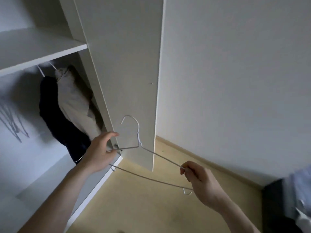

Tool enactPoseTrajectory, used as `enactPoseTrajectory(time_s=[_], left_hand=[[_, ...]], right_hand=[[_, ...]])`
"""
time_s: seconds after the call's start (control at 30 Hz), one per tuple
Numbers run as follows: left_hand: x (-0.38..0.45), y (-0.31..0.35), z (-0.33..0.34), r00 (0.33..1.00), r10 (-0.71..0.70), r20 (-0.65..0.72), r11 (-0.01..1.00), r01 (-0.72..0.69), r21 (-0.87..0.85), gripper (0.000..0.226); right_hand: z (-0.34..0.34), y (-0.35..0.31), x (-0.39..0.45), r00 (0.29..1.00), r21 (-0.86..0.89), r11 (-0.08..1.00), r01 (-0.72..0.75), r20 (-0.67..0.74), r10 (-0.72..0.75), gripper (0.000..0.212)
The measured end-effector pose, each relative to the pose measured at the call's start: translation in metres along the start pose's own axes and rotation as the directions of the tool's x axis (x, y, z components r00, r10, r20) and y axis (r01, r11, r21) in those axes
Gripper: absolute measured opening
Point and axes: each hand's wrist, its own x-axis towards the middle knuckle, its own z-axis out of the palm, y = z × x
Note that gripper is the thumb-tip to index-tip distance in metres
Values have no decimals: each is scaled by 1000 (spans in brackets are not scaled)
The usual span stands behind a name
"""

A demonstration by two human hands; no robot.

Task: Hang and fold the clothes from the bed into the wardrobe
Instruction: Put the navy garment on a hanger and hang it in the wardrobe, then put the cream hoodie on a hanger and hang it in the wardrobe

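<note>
So the person is standing right at the open wardrobe [117, 64] holding a thin wire hanger [161, 155] out in front with both hands, above the light wood floor [143, 207]. The left hand [99, 153] pinches the hanger's left end with thumb and fingers curled around the wire, just in front of the lower edge of the wardrobe's side panel. The right hand [200, 180] has its fingers closed on the right end, where the top wire and bottom bar meet. The hook points up, in front of the white panel. Nothing is on the hanger, it's bare. Inside the wardrobe, under the shelf [42, 47], two garments hang side by side, touching: a dark navy one [55, 118] and a beige one [74, 101] to its right, next to the side panel. Some blurry empty hangers [11, 120] show at the far left edge. At the bottom right corner there's a bit of the bed [276, 207] with light blue fabric [299, 190] on it, too blurred to tell what garment.
</note>
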Motion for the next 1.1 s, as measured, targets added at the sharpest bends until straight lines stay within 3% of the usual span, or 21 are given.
enactPoseTrajectory(time_s=[0.1,0.27,0.43,0.57,0.77,1.0,1.1], left_hand=[[-26,39,59,988,31,150,999,-36,32,51],[-78,113,155,962,64,265,995,-83,59,9],[-129,195,247,918,103,383,995,-97,-35,23],[-147,248,299,890,84,449,989,-19,-147,24],[-160,345,393,815,225,533,969,-133,-207,22],[-172,423,525,712,235,662,970,-122,-212,22],[-174,441,586,706,182,685,977,-48,-210,2]], right_hand=[[-52,39,-68,995,12,999,-48,-83,49,25],[-130,123,-185,947,38,987,-156,-279,160,28],[-194,194,-305,850,120,943,-310,-410,331,32],[-221,235,-361,799,121,901,-415,-426,425,34],[-258,283,-430,687,271,838,-474,-481,544,20],[-307,354,-473,605,348,771,-534,-479,636,19],[-339,389,-486,555,385,737,-555,-488,673,20]])
